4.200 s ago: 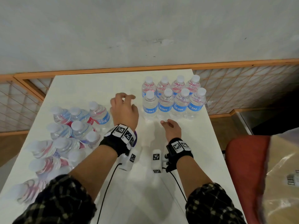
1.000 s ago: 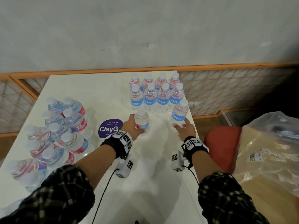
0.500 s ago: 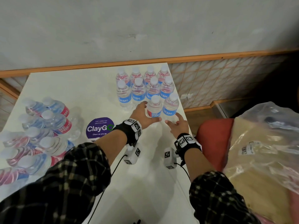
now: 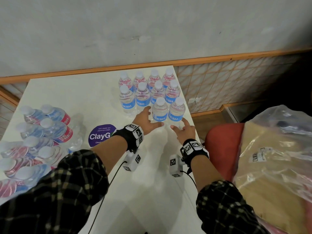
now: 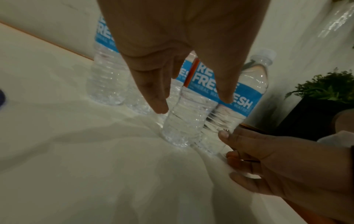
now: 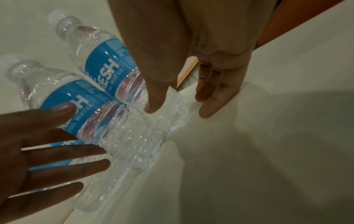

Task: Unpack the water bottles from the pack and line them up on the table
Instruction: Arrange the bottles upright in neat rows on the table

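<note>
Two full rows of upright blue-labelled water bottles stand at the far right of the white table. In front of them two more bottles stand side by side. My left hand lies with straight fingers around the left bottle, its thumb at the base. My right hand, fingers straight, touches the foot of the right bottle with its thumb. The torn plastic pack with several bottles lying in it is at the left.
A purple ClayGo sticker lies on the table beside my left wrist. The table's right edge runs just past my right hand. A red chair carries a plastic-wrapped brown bundle. A potted plant stands beyond the bottles.
My left hand carried a bottle to the right, stood it beside the right hand's bottle and straightened its fingers. My right hand stayed at its bottle's foot.
</note>
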A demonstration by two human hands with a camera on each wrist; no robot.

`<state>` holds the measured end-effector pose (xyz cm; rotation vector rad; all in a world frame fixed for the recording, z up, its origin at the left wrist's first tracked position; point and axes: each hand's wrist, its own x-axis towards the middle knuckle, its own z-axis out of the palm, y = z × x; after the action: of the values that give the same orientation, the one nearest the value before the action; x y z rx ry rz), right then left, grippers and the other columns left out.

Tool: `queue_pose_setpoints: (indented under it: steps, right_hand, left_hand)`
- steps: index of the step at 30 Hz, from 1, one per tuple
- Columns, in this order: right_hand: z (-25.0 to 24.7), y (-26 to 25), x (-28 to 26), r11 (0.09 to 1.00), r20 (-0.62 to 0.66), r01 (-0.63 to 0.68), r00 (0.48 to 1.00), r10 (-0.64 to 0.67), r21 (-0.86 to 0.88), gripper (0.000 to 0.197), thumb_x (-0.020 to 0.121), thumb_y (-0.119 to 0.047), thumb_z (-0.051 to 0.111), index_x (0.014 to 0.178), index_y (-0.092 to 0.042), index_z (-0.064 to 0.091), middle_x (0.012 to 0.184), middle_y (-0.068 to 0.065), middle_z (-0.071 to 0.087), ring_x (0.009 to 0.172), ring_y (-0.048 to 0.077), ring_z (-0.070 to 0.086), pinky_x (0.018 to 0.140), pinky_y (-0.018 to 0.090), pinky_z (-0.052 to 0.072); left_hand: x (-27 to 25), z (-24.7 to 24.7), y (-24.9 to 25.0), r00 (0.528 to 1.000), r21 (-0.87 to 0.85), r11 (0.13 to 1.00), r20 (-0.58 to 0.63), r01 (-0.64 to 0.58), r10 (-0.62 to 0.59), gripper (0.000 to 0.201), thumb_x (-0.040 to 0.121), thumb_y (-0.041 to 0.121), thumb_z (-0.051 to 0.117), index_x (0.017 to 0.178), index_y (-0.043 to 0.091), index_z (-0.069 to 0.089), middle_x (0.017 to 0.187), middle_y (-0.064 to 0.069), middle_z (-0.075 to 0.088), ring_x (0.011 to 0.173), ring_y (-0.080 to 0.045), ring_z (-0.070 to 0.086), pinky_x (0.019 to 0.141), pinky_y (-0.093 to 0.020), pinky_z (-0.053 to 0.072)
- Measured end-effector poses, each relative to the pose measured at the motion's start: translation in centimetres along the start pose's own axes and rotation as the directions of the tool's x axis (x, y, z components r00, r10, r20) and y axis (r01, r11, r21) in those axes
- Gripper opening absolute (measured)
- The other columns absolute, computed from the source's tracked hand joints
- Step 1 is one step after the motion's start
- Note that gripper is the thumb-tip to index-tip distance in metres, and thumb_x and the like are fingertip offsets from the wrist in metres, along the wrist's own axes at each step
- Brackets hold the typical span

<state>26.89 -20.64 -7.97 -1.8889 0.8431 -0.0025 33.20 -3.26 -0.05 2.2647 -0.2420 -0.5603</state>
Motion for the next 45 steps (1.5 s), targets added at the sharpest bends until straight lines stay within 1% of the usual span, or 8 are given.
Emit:
queue_pose_setpoints:
  steps: [3,6,8,13,22,29,39,45]
  right_hand:
    - [0.0,-0.3,-0.2,1.0,-0.011,-0.008,1.0,0.008,-0.003,0.067,0.079,-0.042,0.071,0.138,-0.035,0.041,0.125,0.012,0.038,0.11,0.025,0.053,0.095,0.044,0.05]
    - [-0.1,-0.6,-0.3,1.0,-0.02,-0.017,1.0,0.016,-0.015,0.067,0.08,-0.043,0.07,0.14,-0.035,0.039,0.127,0.013,0.038,0.114,0.026,0.051,0.099,0.04,0.047]
    - [-0.1,-0.8,-0.1,0.999,-0.018,-0.02,1.0,0.019,-0.039,0.068,0.081,-0.045,0.068,0.141,-0.035,0.037,0.127,0.014,0.039,0.114,0.028,0.052,0.099,0.037,0.045]
    - [0.2,-1.1,0.2,0.997,-0.016,-0.036,0.999,0.035,-0.064,0.07,0.08,-0.05,0.067,0.141,-0.037,0.036,0.127,0.013,0.04,0.114,0.029,0.053,0.101,0.041,0.045]
    - [0.0,-1.6,0.3,0.994,-0.007,-0.063,0.998,0.062,-0.089,0.069,0.083,-0.049,0.064,0.144,-0.037,0.032,0.133,0.014,0.04,0.116,0.032,0.053,0.099,0.038,0.043]
    - [-0.2,-1.7,0.5,0.99,0.015,-0.077,0.997,0.079,-0.118,0.07,0.085,-0.051,0.059,0.145,-0.04,0.025,0.137,0.014,0.038,0.121,0.032,0.048,0.101,0.04,0.043]
    - [0.0,-2.0,0.7,0.983,0.016,-0.065,0.998,0.069,-0.175,0.069,0.087,-0.053,0.056,0.146,-0.04,0.023,0.137,0.015,0.042,0.12,0.034,0.05,0.1,0.042,0.045]
    - [0.1,-2.1,0.9,0.977,0.021,-0.07,0.997,0.076,-0.199,0.069,0.088,-0.055,0.053,0.146,-0.04,0.021,0.139,0.016,0.04,0.122,0.034,0.048,0.101,0.043,0.042]
  left_hand:
    - [0.0,0.8,0.3,0.999,0.06,0.998,-0.052,-0.002,0.005,0.07,0.08,0.043,0.07,0.136,0.014,0.041,0.135,-0.005,0.053,0.119,-0.023,0.054,0.099,-0.033,0.042]
    - [0.1,1.0,0.7,0.998,0.071,0.998,-0.059,-0.001,0.005,0.062,0.084,0.04,0.066,0.135,0.013,0.043,0.135,-0.006,0.054,0.123,-0.023,0.052,0.102,-0.033,0.04]
    - [0.2,1.0,0.6,0.999,0.081,0.997,-0.051,-0.006,0.01,0.061,0.085,0.039,0.065,0.136,0.013,0.043,0.134,-0.006,0.055,0.123,-0.023,0.052,0.101,-0.032,0.04]
    - [0.6,1.0,0.6,0.999,0.122,0.993,-0.036,-0.01,0.015,0.061,0.087,0.04,0.062,0.137,0.013,0.042,0.136,-0.007,0.053,0.125,-0.024,0.051,0.101,-0.033,0.039]
    - [1.5,1.2,1.2,0.999,0.148,0.989,-0.024,-0.018,0.022,0.055,0.088,0.036,0.061,0.135,0.011,0.044,0.136,-0.007,0.053,0.125,-0.024,0.05,0.1,-0.033,0.039]
    - [1.9,1.2,1.2,0.999,0.157,0.987,-0.013,-0.045,0.048,0.053,0.089,0.032,0.062,0.134,0.012,0.046,0.135,-0.007,0.055,0.124,-0.025,0.051,0.101,-0.033,0.04]
    - [2.1,1.1,1.2,0.999,0.184,0.982,-0.007,-0.045,0.047,0.049,0.09,0.032,0.059,0.133,0.012,0.046,0.135,-0.007,0.055,0.124,-0.025,0.052,0.1,-0.032,0.039]
    - [2.3,1.1,1.1,0.999,0.187,0.981,-0.001,-0.044,0.045,0.051,0.09,0.033,0.06,0.134,0.012,0.046,0.135,-0.007,0.055,0.124,-0.025,0.052,0.101,-0.034,0.04]
